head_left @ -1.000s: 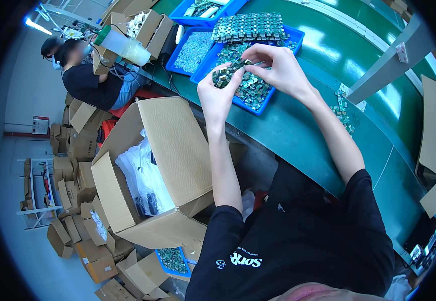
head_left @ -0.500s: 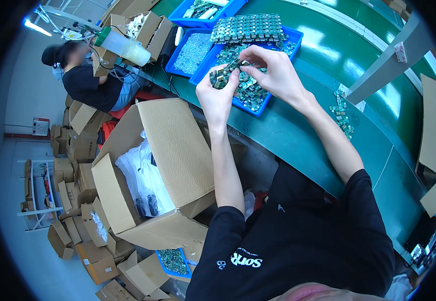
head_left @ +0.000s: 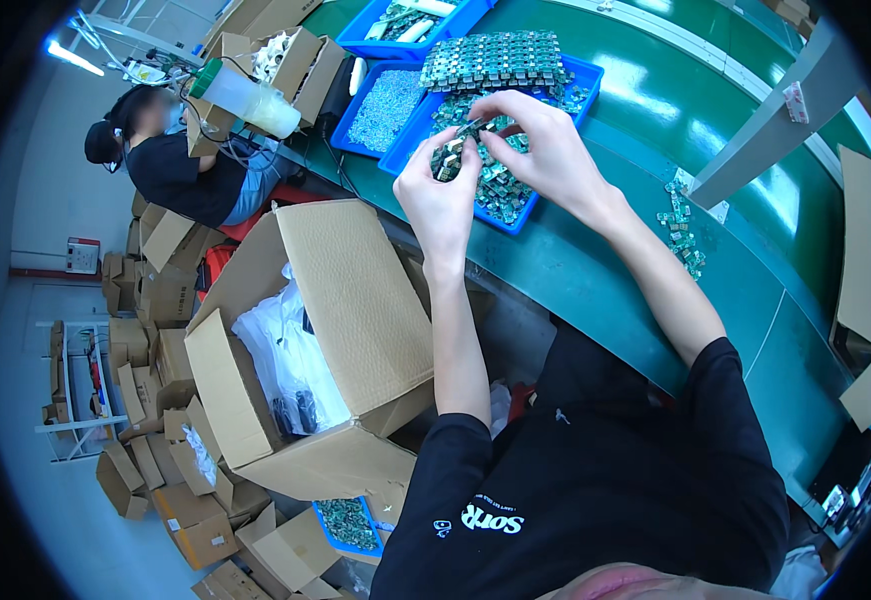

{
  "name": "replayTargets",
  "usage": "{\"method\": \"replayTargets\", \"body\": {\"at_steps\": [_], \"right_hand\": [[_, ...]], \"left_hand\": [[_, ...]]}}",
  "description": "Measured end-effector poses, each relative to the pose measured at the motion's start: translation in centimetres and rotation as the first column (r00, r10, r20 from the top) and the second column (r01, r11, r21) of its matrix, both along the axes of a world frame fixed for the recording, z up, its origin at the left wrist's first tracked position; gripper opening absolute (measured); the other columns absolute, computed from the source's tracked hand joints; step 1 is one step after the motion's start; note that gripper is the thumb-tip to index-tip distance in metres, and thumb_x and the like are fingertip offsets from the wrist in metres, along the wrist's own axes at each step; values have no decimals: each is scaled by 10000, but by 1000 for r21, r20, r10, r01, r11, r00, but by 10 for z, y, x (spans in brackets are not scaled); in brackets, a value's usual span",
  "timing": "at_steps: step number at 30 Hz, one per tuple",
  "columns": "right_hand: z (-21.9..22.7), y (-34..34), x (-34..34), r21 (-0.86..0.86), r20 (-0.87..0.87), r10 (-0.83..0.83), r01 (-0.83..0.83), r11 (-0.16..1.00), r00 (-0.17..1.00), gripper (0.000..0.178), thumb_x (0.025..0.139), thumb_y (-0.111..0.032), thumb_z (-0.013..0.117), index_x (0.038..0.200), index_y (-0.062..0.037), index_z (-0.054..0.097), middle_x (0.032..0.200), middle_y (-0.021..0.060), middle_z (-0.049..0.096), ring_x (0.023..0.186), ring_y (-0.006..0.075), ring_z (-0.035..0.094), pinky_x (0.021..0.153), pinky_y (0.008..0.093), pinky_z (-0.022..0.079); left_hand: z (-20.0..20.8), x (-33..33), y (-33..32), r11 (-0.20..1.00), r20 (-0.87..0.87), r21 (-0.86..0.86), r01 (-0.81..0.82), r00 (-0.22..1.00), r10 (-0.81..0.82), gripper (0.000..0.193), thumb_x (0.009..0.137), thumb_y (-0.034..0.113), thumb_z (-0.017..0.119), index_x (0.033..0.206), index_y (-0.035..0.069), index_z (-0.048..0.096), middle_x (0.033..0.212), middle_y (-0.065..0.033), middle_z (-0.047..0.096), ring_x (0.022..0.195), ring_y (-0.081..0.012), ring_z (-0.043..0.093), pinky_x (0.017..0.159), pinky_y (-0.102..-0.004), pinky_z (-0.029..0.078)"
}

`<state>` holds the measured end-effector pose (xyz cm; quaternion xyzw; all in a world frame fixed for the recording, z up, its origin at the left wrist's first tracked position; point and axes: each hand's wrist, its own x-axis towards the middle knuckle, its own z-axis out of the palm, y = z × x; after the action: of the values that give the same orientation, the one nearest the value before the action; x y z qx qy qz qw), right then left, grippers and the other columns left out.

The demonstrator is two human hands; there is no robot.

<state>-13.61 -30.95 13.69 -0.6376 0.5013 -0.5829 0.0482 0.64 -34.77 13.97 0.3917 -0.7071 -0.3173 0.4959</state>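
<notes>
Over the blue tray (head_left: pixel 597 74), my left hand (head_left: pixel 435 205) is closed on a strip of small green circuit boards (head_left: pixel 447 160). My right hand (head_left: pixel 553 158) pinches the strip's upper end between thumb and fingertips, right beside the left fingertips. The strip is tilted, and fingers hide part of it. Many loose small circuit boards (head_left: pixel 503 196) lie in the tray below my hands. At the tray's far end rests a stack of unseparated circuit board panels (head_left: pixel 495 60).
Left of the tray is a blue bin of small pale parts (head_left: pixel 383 105); another blue bin (head_left: pixel 485 14) stands behind. Loose boards (head_left: pixel 679 230) lie on the green bench near a grey post (head_left: pixel 770 120). An open carton (head_left: pixel 355 310) stands at my left. A person (head_left: pixel 180 165) sits beyond.
The strip has turned more edge-on between my hands. My left hand has shifted slightly right, and the right fingers have moved a little. Far left, the seated person's head has moved slightly.
</notes>
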Motion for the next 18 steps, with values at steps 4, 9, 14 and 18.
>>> {"method": "replayTargets", "body": {"at_steps": [4,9,14,18], "right_hand": [[1,1,-2,48,5,35,-36,998,999,237,820,-1,653,1055,-17,620,900,105,684,795,204,682,693,299,555],[-5,0,-4,15,-33,-17,18,1000,999,234,822,-10,662,1052,-21,620,909,113,683,783,211,680,672,303,544],[-9,0,-1,-17,-59,-77,76,997,995,223,825,-28,669,1043,-27,623,906,118,682,750,222,676,661,305,540],[-12,1,1,-3,-79,-140,140,990,987,221,825,-41,671,1041,-30,625,910,119,683,740,226,674,656,305,540]], "left_hand": [[-1,-2,-2,1000,13,-19,-20,1000,21,223,790,96,729,963,-40,687,827,-119,686,732,-154,650,671,-290,501],[-9,-8,-2,999,-30,-19,-50,998,49,202,794,90,725,938,-44,679,822,-115,680,720,-169,651,675,-291,498],[-13,-12,-1,996,-50,-39,-76,996,74,189,793,85,724,916,-48,672,811,-119,676,716,-167,650,673,-301,498],[-16,-19,1,993,-35,-49,-104,994,102,181,799,84,723,912,-47,672,810,-120,676,714,-164,650,660,-306,496]]}}
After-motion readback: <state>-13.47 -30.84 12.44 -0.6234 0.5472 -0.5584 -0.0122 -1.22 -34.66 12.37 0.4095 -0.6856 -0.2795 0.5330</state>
